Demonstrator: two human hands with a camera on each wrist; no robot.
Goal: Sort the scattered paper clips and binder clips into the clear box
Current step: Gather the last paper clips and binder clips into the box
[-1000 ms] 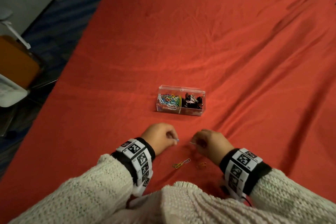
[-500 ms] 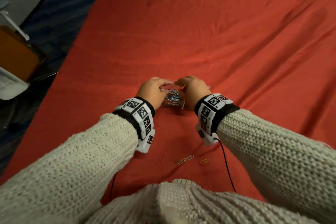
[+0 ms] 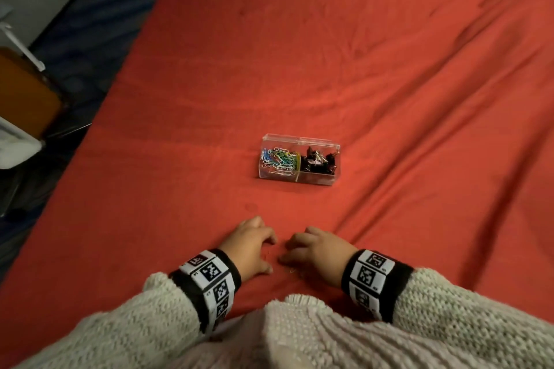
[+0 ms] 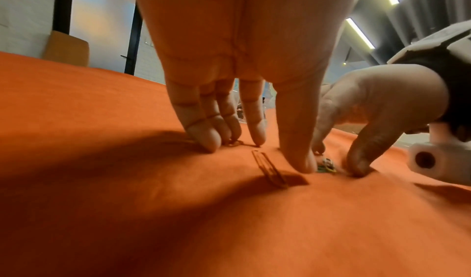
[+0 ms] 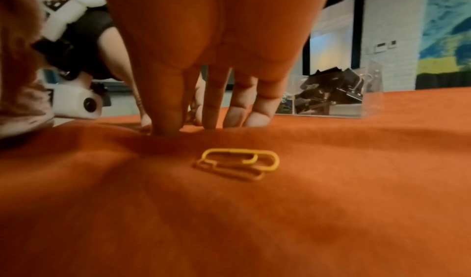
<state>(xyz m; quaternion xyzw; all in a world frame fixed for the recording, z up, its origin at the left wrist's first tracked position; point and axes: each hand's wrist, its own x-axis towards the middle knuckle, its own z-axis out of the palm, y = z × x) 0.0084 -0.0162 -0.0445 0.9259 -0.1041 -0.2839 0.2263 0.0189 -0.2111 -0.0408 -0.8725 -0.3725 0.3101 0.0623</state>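
The clear box stands mid-cloth, coloured paper clips in its left half and black binder clips in its right half. Both hands are down on the red cloth close to my body, well short of the box. My left hand has its fingertips and thumb planted on the cloth either side of an orange paper clip, without pinching it. My right hand also touches the cloth with straight fingers. A yellow and an orange paper clip lie loose under its palm.
The red cloth covers the whole surface, creased on the right. Off its left edge are an orange chair and a white bin. A small green and yellow clip lies between the two thumbs.
Half a second ago both hands were at the box. They have pulled back toward my body and come down on the cloth around the loose paper clips.
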